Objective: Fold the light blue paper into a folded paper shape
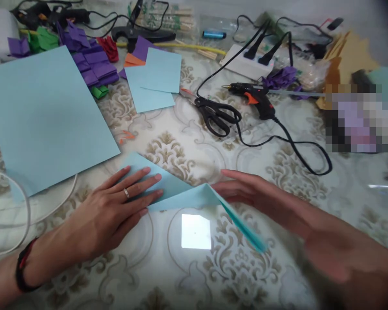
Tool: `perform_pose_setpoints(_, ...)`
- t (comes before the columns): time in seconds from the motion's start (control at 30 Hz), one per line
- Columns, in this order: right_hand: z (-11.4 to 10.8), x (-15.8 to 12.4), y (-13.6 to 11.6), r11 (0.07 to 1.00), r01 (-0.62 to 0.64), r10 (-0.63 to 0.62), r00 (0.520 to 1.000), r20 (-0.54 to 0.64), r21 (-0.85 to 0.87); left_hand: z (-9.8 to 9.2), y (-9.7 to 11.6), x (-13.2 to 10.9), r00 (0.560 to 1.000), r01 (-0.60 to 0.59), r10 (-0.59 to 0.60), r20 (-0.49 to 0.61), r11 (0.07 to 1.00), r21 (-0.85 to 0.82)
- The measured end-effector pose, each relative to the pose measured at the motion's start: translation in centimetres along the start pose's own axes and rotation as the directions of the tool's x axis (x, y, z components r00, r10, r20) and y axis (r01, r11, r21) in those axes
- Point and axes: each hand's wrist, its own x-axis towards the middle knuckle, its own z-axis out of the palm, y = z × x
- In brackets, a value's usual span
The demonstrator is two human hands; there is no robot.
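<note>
A light blue sheet of paper, folded into layers, lies on the patterned tabletop in front of me. My left hand, with a ring and a dark wrist cord, rests flat on its left part, fingers spread. The paper's right part rises in a fold, and one flap slants down to the right, smeared by motion. Beside that raised fold is my right hand, its fingers stretched out behind the paper and partly hidden by it. Whether those fingers touch the paper I cannot tell.
A large light blue sheet lies at left, with smaller blue squares behind. Scissors, a glue gun with a looping cord and a power strip stand at the back right. Purple folded papers sit back left.
</note>
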Motion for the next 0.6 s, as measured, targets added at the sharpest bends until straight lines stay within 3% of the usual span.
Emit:
perform_pose_setpoints(0.1,0.1,-0.2,0.2,0.998,-0.04,0.038,0.999,0.037,0.055,0.1,0.1,0.0,1.0,-0.001,0.001,-0.01,1.0,0.015)
perform_pose_setpoints(0.3,1.4,-0.3,-0.2,0.959,-0.008,0.041,0.993,0.109,-0.283,0.5,0.1,0.0,0.999,0.014,-0.013,-0.035,1.0,0.028)
perform_pose_setpoints(0.47,3.5,0.2,0.2,0.953,-0.035,-0.015,0.986,-0.163,-0.301,0.8,0.2,0.0,0.999,0.045,-0.044,-0.026,0.997,0.061)
perform_pose_setpoints(0.6,4.3,0.4,0.7,0.966,-0.202,0.137,0.93,-0.342,-0.163,0.2,0.1,0.1,0.999,0.043,-0.044,0.026,0.998,0.053)
